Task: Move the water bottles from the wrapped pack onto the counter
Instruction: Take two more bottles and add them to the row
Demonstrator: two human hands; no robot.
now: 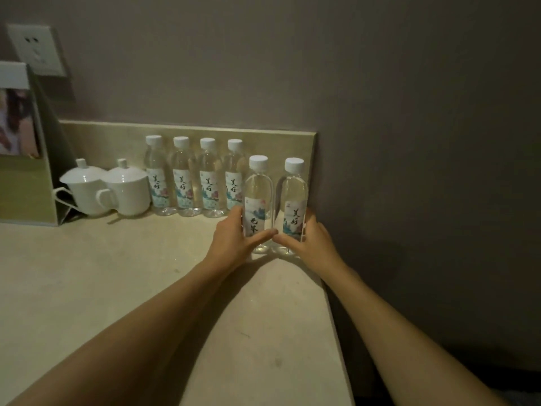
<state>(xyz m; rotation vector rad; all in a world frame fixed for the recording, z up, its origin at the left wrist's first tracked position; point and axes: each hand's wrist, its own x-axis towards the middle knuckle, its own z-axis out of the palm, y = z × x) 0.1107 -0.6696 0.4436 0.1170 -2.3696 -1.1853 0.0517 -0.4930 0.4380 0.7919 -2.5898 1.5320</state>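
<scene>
Fingers of the left hand (234,238) wrap one upright water bottle (257,200); the right hand (310,241) clasps its neighbour (294,200). Both stand on the counter (117,288), near four far-row bottles (196,177) beside two lidded cups (108,189).

bottle labels (293,221) read 美好, one (253,222) 无界

Dim light; grey-mauve wall (409,98), wall socket (36,49), beige backsplash (117,136).
</scene>
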